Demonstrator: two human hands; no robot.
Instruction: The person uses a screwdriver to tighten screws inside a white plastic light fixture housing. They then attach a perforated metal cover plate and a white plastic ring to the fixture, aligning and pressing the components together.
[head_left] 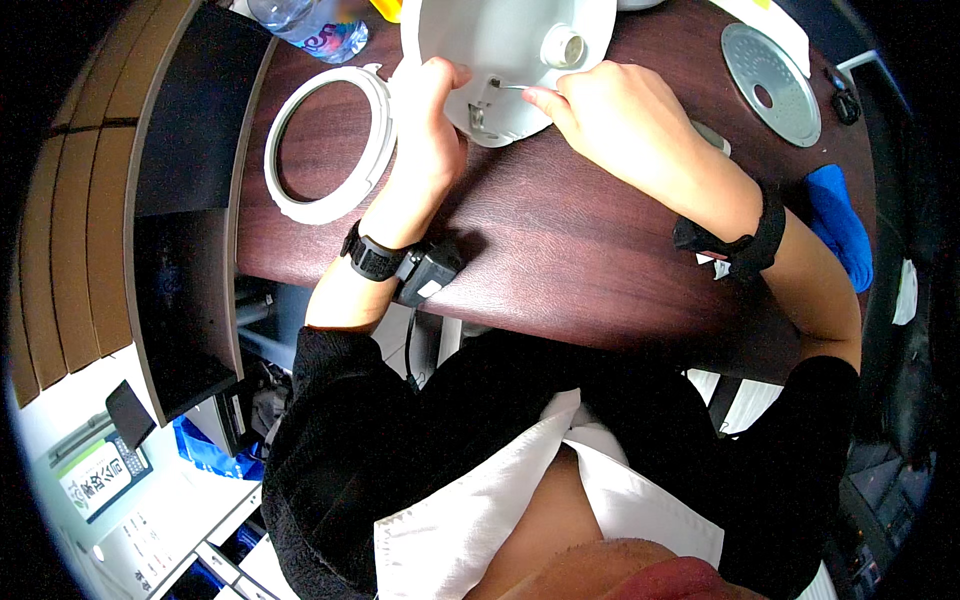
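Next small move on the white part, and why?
Probably seat the thin metal tool squarely at the hinge spot before applying force: the right hand pinches it with the tip on the white appliance part, which the left hand steadies.

Dark reddish-brown wooden table (560, 250). On it, far edge: white plastic housing (505, 45), partly out of view. Left of that, lying flat: white ring (325, 145), bare wood showing through its middle. Beyond the ring: clear bottle (310, 25), cut off by the edge. Far right, flat: perforated metal disc (771, 83). Just past the disc: small black part (845, 100). Right edge: blue cloth (840, 220).
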